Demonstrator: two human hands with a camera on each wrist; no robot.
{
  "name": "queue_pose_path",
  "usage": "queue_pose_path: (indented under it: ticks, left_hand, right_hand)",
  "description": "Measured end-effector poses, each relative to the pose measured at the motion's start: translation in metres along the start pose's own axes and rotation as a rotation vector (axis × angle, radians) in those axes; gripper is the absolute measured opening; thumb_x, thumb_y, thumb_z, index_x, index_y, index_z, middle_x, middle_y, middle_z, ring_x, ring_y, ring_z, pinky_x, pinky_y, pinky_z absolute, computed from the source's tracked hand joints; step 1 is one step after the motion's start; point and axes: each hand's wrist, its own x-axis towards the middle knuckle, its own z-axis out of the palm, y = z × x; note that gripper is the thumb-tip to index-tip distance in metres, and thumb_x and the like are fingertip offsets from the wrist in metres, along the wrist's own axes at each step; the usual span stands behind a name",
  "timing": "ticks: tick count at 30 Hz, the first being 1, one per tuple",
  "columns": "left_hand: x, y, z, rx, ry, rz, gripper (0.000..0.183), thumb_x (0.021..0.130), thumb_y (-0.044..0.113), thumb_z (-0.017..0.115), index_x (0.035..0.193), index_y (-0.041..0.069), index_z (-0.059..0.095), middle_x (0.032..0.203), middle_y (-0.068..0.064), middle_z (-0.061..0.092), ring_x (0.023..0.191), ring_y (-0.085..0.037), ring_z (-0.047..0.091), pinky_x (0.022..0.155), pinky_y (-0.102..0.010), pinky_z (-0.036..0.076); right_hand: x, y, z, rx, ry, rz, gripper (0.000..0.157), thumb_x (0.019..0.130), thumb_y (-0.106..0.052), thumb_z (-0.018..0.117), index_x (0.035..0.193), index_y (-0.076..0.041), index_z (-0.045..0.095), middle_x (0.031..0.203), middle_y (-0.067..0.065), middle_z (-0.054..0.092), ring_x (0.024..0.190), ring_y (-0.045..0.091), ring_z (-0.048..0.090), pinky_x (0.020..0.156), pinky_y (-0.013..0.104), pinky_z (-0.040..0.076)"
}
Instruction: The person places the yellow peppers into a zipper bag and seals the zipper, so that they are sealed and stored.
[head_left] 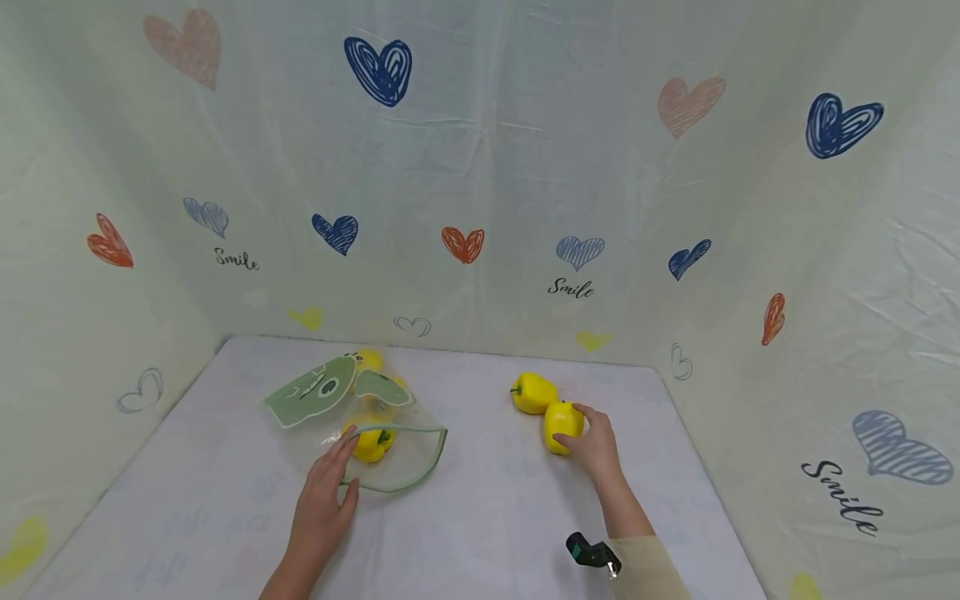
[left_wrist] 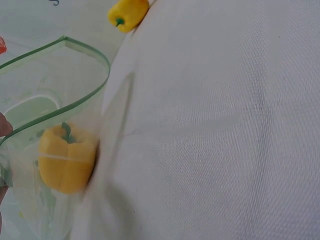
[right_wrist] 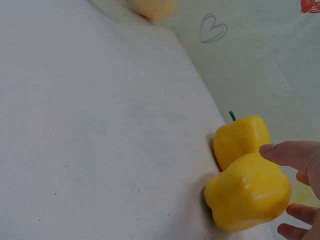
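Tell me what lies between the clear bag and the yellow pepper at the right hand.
Only bare white tabletop lies between the bag and that pepper, as the head view shows.

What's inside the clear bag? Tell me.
A yellow pepper near the bag's mouth; more yellow shapes farther in. Green print covers part, hiding how many there are.
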Motion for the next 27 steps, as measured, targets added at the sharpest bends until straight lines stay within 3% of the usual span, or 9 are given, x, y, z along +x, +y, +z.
queue_pose_path:
  ticks: [10, 27]
  left_hand:
    - [0.0, -0.001, 0.001, 0.005, -0.004, -0.007, 0.083, 0.06, -0.022, 0.077, 0.135, -0.002, 0.049, 0.143, -0.015, 0.048, 0.118, -0.033, 0.049, 0.107, -0.005, 0.013]
    - [-0.001, -0.003, 0.003, -0.01, 0.013, 0.007, 0.084, 0.059, -0.024, 0.076, 0.136, -0.003, 0.048, 0.143, -0.016, 0.047, 0.117, -0.033, 0.049, 0.108, -0.008, 0.014]
  right_hand:
    - [0.007, 0.006, 0.007, -0.012, -0.024, 0.013, 0.081, 0.074, -0.004, 0.083, 0.143, 0.0, 0.042, 0.14, 0.03, 0.036, 0.13, 0.048, 0.035, 0.108, 0.062, 0.028]
    - [0.015, 0.022, 0.019, -0.02, -0.032, -0.054, 0.098, 0.066, 0.001, 0.087, 0.148, -0.003, 0.033, 0.144, 0.027, 0.034, 0.13, 0.045, 0.035, 0.11, 0.061, 0.026]
